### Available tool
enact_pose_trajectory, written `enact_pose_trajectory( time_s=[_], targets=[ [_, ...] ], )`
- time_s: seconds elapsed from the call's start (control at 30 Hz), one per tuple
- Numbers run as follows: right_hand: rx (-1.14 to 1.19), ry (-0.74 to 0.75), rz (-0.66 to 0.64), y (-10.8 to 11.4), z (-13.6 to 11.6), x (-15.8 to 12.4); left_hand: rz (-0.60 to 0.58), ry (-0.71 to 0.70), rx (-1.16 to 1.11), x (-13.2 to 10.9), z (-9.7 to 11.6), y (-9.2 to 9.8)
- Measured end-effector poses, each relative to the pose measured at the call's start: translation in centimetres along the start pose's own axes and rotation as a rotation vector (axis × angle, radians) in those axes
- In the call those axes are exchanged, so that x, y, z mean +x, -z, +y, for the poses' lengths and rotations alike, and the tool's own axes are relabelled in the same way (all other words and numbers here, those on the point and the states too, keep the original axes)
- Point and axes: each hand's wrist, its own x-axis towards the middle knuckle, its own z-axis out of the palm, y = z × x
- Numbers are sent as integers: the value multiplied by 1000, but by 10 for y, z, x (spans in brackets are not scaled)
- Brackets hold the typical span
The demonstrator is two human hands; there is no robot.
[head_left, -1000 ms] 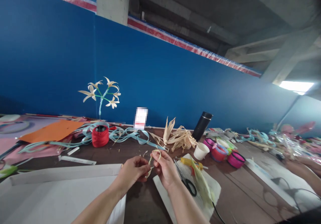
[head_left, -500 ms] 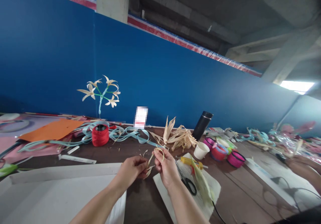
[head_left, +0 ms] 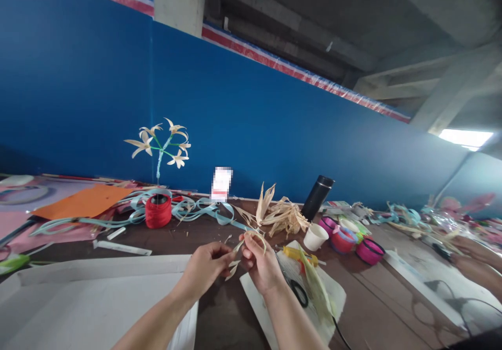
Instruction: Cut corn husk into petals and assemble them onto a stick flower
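Observation:
A pale strip of corn husk (head_left: 232, 271) is pinched between my two hands above the table. My left hand (head_left: 209, 266) grips it with thumb and fingers pressed together. Close beside it, my right hand (head_left: 258, 260) also has closed fingers on the strip, and one end curls up over that hand. Black-handled scissors (head_left: 299, 292) lie on a white sheet (head_left: 261, 316) by my right wrist. On the same sheet are a yellow glue gun (head_left: 298, 253) and a broad greenish husk (head_left: 317, 284).
Dried husks (head_left: 284, 216) are heaped behind my hands, near a black bottle (head_left: 318, 198) and a white cup (head_left: 315, 237). A red spool (head_left: 158, 211) holds husk flowers (head_left: 160, 143). A white tray (head_left: 98, 287) lies left. Another person's hand (head_left: 466, 261) is at far right.
My hands remain close together and shift slightly. The husk strip's curled end now arches farther right over my right hand.

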Motion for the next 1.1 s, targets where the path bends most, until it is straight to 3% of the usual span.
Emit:
enact_pose_trajectory(
  time_s=[0.47, 0.83, 1.1],
  targets=[
    [15, 2, 8, 3, 2, 2, -14, 0, -50, 0, 3, 1],
    [-291, 88, 95, 2, 7, 2, 41, -21, 28, -3, 5, 2],
    [-395, 108, 69, 1, 8, 2, 25, 121, -54, -1, 3, -1]
  ],
)
